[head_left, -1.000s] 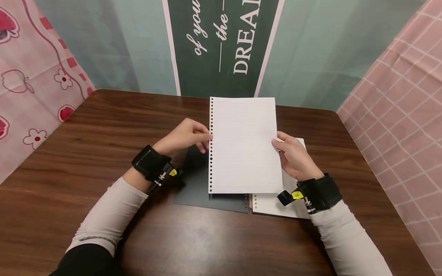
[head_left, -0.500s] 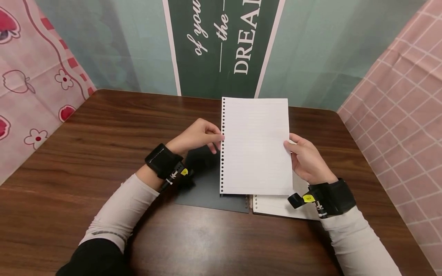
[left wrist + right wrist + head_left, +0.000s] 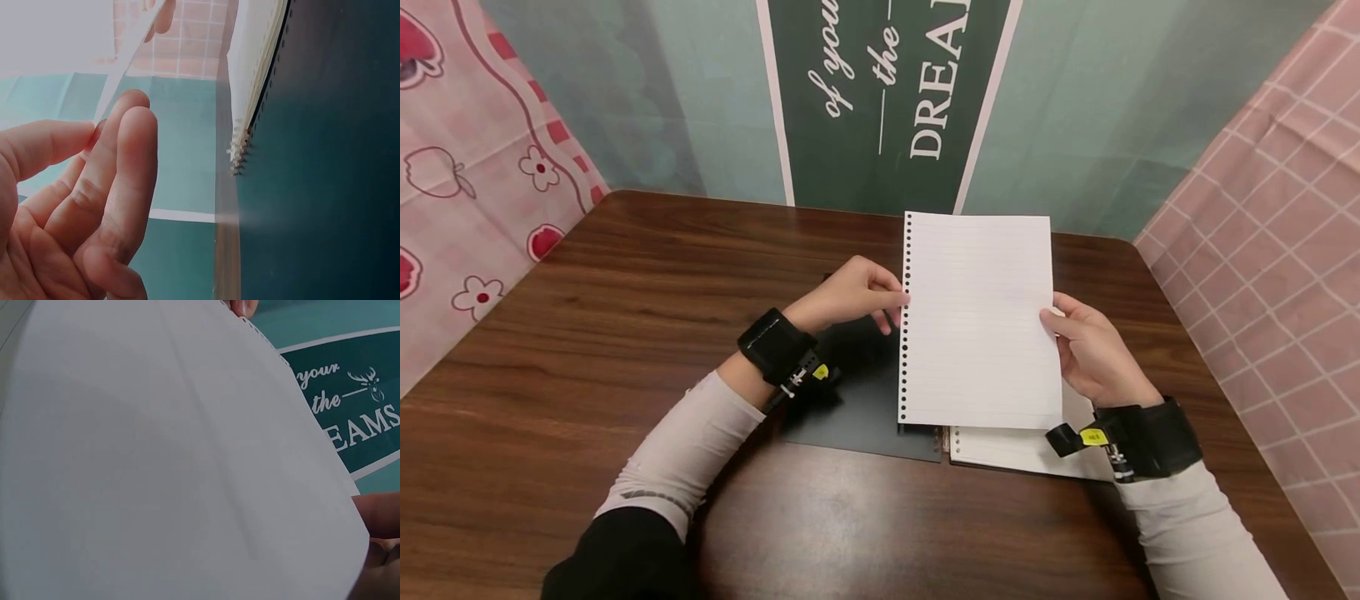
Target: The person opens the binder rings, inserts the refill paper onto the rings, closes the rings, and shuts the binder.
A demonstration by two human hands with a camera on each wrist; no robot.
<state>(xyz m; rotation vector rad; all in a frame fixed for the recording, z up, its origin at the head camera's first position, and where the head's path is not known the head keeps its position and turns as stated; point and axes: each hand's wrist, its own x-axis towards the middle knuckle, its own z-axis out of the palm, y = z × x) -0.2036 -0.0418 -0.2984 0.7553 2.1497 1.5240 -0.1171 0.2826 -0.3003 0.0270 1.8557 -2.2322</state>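
Note:
A sheet of lined loose-leaf paper (image 3: 977, 325), punched with a row of holes down its left edge, is held up above an open ring binder. My left hand (image 3: 865, 292) pinches the holed edge between thumb and finger, as the left wrist view also shows. On the opposite edge, my right hand (image 3: 1090, 346) grips the sheet, thumb in front. Beneath lies the binder's dark cover (image 3: 857, 417) on the left, with a stack of white pages (image 3: 1030, 450) on the right. Metal rings (image 3: 237, 153) show at the binder's spine in the left wrist view. The sheet hides much of the binder.
The binder lies on a dark wooden table (image 3: 625, 333). A green cloth with white lettering (image 3: 887, 100) hangs behind the table. Pink patterned cloths (image 3: 1262, 208) hang at both sides. Each wrist wears a black strap with a small camera.
Both hands have moved to the right with the sheet, which now covers more of the white pages and less of the dark cover. The binder has stayed in place.

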